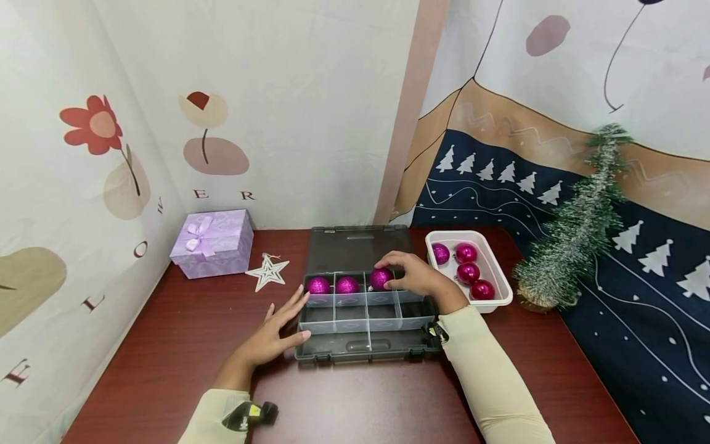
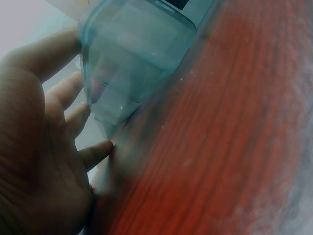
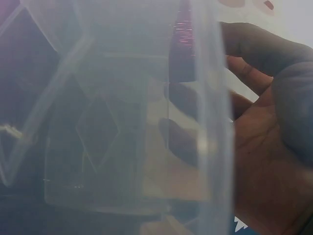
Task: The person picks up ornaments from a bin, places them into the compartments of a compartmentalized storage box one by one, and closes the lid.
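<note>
The right hand (image 1: 416,274) pinches a glittery magenta ball (image 1: 379,279) between thumb and fingers, at the third compartment from the left in the back row of a grey see-through case (image 1: 333,356); whether the ball touches the compartment floor I cannot tell. Two more glittery balls sit in the first two compartments of that row, the left ball (image 1: 318,285) at the end and the middle ball (image 1: 347,285) next to it. The left hand (image 1: 274,333) is spread, its fingers fairly straight, with the fingertips against the case's left end and the thumb by its front left corner. The case's lid (image 1: 357,250) lies folded back behind it on the reddish-brown worktop (image 1: 177,345). Just beyond the right forearm stands a white tray (image 1: 503,287), holding one glittery ball (image 1: 440,253) at its left and three shiny ones, one of them a front ball (image 1: 482,290) near the close edge. A frosted little tree (image 1: 582,228) leans right of the tray. To the left of the case lie a white star (image 1: 269,271) and, just behind it, a lilac gift box (image 1: 213,246) with a bow.
</note>
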The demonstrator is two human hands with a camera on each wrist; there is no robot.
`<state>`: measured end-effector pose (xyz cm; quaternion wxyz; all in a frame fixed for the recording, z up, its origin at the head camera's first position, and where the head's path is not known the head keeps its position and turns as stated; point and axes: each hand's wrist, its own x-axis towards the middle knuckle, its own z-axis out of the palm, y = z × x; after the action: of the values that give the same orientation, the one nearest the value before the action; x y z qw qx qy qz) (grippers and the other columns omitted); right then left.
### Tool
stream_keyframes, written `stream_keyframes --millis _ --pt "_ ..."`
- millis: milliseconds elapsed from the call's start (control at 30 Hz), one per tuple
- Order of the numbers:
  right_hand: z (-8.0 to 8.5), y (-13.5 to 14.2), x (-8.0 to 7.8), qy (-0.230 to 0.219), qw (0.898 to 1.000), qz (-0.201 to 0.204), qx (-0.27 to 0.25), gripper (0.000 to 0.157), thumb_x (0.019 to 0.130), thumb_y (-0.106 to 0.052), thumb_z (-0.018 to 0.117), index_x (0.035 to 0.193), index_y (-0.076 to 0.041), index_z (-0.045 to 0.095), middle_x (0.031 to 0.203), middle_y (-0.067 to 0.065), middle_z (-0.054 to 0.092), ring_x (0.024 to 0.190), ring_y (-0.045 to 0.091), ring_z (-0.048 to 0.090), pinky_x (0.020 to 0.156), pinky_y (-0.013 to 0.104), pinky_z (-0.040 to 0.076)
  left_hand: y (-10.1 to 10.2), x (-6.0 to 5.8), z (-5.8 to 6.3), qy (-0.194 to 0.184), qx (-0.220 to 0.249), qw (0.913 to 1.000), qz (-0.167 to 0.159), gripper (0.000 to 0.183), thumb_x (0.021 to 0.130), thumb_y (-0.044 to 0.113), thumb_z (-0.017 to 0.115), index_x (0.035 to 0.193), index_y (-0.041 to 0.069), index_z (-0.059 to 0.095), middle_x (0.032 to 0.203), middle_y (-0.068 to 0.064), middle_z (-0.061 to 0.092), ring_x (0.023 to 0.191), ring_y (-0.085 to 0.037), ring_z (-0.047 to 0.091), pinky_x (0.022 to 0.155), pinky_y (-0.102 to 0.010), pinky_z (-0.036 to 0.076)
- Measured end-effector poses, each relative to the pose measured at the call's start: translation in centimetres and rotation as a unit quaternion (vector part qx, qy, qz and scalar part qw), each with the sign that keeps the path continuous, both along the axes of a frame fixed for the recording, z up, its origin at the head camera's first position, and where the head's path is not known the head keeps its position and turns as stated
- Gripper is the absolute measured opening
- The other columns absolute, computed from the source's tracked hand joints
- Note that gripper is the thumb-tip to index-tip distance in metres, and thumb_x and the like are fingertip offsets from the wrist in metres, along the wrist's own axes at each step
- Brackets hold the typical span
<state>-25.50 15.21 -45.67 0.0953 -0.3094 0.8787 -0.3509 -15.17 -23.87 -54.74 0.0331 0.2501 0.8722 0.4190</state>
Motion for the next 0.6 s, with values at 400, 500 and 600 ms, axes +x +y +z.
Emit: stream_keyframes --millis 400,500,600 --pt "-0.42 -0.01 -0.15 0.006 1.0 -0.007 0.023 0.041 0.095 -0.008 0.085 0.135 -0.009 0.075 0.144 0.016 0.07 0.141 0.039 0.061 0.122 0.06 0.049 -0.01 -0.1 0.01 0.003 0.0 1.0 0.001 0.088 0.1 0.034 0.077 0.174 0.018 0.032 0.184 -0.017 0.016 0.166 -0.053 0.023 0.121 -0.09 -0.007" --pt "-0.58 0.03 -0.23 0.004 1.0 -0.008 0.027 0.041 0.095 -0.008 0.085 0.134 -0.009 0.075 0.144 0.015 0.071 0.142 0.039 0.06 0.123 0.061 0.048 -0.03 -0.04 -0.02 0.001 -0.001 1.0 0.0 0.088 0.1 0.034 0.076 0.174 0.018 0.031 0.184 -0.016 0.016 0.166 -0.053 0.023 0.121 -0.09 -0.007" --pt "-0.66 0.04 -0.25 0.0 1.0 -0.009 0.029 0.042 0.095 -0.007 0.084 0.135 -0.007 0.074 0.145 0.016 0.07 0.144 0.04 0.058 0.124 0.061 0.046 -0.03 0.03 0.02 -0.001 0.0 1.0 0.0 0.087 0.101 0.034 0.076 0.174 0.018 0.031 0.185 -0.016 0.015 0.166 -0.053 0.023 0.121 -0.09 -0.007"
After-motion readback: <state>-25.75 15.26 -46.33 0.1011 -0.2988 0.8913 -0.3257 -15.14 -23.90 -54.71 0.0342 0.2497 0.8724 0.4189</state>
